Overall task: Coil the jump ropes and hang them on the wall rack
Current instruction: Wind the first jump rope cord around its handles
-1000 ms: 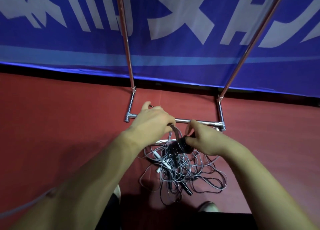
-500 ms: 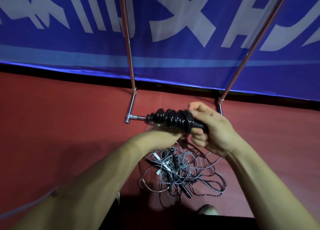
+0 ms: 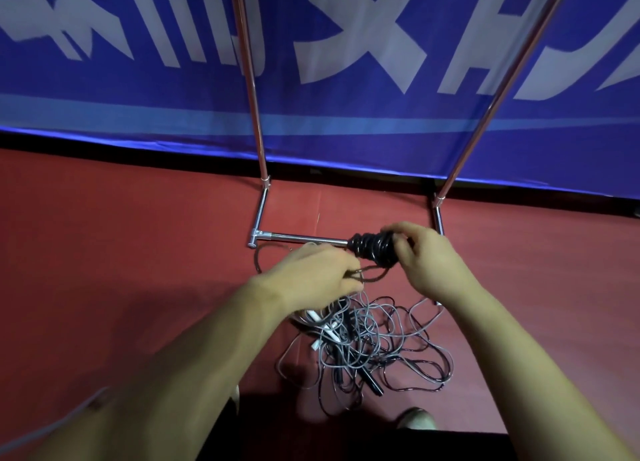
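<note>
Open red floor spreads on both sides of the chrome tube rack. The rack's low front bar and the bottom edge of the blue banner with white characters close off the far side.

We count two rack uprights, one front bar, one tangled pile of grey and black jump ropes on the floor below our wrists, and one tightly wound black rope bundle.

Our right hand pinches the bundle's right end in curled fingers, above the bar. Our left hand is closed around the loose black cord trailing from it.

Half a second ago the right fist wrapped the bundle and the left hand sat beneath it. The bundle now lies further right, and the left hand has drawn out to the side.
</note>
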Available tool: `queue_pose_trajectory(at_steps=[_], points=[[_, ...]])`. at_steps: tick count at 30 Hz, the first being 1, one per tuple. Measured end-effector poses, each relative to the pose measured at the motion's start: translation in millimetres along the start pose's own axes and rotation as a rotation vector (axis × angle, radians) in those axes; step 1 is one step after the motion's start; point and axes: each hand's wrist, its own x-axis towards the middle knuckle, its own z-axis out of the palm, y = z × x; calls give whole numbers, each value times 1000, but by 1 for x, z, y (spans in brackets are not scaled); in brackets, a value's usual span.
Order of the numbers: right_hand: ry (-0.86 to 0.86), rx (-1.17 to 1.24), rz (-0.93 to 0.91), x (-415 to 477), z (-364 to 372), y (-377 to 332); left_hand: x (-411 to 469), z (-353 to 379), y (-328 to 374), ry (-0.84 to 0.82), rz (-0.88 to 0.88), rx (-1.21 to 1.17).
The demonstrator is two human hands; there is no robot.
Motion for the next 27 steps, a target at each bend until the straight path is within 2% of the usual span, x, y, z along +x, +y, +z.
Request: queue_pose_trajectory(at_steps=[2, 4, 7, 10, 13, 17, 20, 23, 25, 27], points=[[-137, -86, 2, -2, 2, -2, 2, -5, -10, 115, 87, 84], [-286, -91, -30, -3, 2, -6, 3, -8, -19, 155, 163, 99], [-488, 80, -57, -6, -4, -15, 2, -9, -28, 158, 227, 13], [-588, 255, -4, -12, -15, -23, -1, -9, -22, 148, 216, -61], [-628, 237, -7, -15, -17, -26, -3, -8, -15, 128, 194, -127], [-448, 37, -103, -8, -3, -15, -4, -12, -7, 133, 160, -350], [-237, 27, -94, -3, 3, -14, -6, -19, 2, 99, 174, -400], [-66, 110, -36, -1, 10, -13, -5, -16, 12, 2, 199, -321], [-3, 256, 60, 0, 14, -12, -5, -8, 19, -80, 203, -221], [32, 315, 118, 1, 17, -9, -5, -6, 22, -95, 181, -173]])
